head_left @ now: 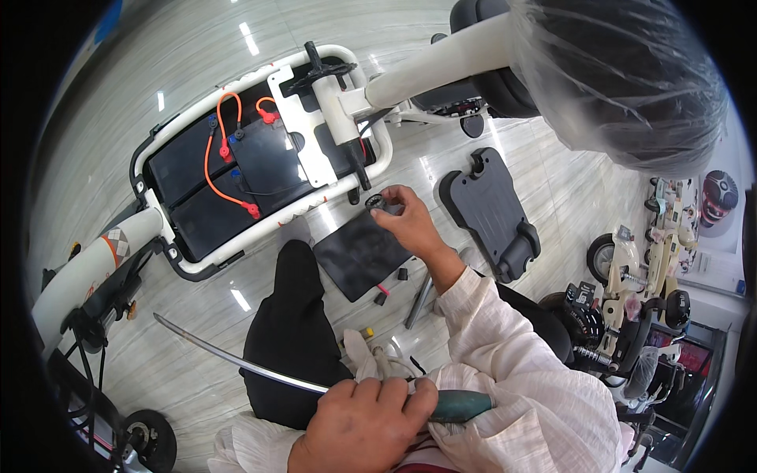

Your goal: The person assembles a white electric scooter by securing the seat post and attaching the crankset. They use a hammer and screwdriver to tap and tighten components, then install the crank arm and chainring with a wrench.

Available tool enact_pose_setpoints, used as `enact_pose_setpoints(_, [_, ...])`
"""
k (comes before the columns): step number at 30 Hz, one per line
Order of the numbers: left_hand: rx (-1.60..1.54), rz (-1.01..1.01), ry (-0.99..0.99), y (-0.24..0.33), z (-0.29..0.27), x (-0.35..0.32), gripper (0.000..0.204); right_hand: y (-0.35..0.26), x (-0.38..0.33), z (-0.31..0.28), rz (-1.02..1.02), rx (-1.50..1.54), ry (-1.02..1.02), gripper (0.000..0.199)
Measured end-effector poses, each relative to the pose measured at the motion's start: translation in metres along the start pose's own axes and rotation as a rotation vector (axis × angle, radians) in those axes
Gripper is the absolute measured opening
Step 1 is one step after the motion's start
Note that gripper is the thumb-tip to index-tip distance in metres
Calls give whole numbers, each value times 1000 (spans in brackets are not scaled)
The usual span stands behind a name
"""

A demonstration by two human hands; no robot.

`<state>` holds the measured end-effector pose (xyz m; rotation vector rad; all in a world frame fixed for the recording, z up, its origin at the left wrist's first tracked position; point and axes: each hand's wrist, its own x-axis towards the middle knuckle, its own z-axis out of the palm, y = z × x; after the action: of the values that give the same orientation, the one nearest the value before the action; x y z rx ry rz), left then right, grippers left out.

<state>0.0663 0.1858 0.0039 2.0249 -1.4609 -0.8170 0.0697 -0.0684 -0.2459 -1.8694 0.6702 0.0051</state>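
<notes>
My left hand (367, 426) is closed around the green handle (465, 405) of a long screwdriver (260, 368), whose metal shaft points to the left across my leg. My right hand (412, 225) pinches a small round black cap (375, 202) between thumb and fingers. The cap is just below the end of a black peg (359, 169) on the scooter's white tubular frame (236, 258). Inside the frame sit several black batteries (272, 162), joined by orange cables (207, 162) with red and black terminal covers. A white metal bracket (303, 126) crosses the frame.
On the tiled floor lie a black flat sheet (363, 252), a black plastic cover (493, 213), small black pieces (403, 274) and a metal tube (419, 302). A plastic-wrapped seat (623, 87) overhangs the upper right. More scooters (623, 315) stand at the right.
</notes>
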Motion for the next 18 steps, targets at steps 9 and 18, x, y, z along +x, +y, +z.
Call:
enact_pose_setpoints(9, [2,-26,-23,9,-1,14,30,40,-31,-30,100,589,-204,43])
enact_pose_setpoints(18, [73,30,-89,21,3,36,29,104,-34,-48,292,818,22,37])
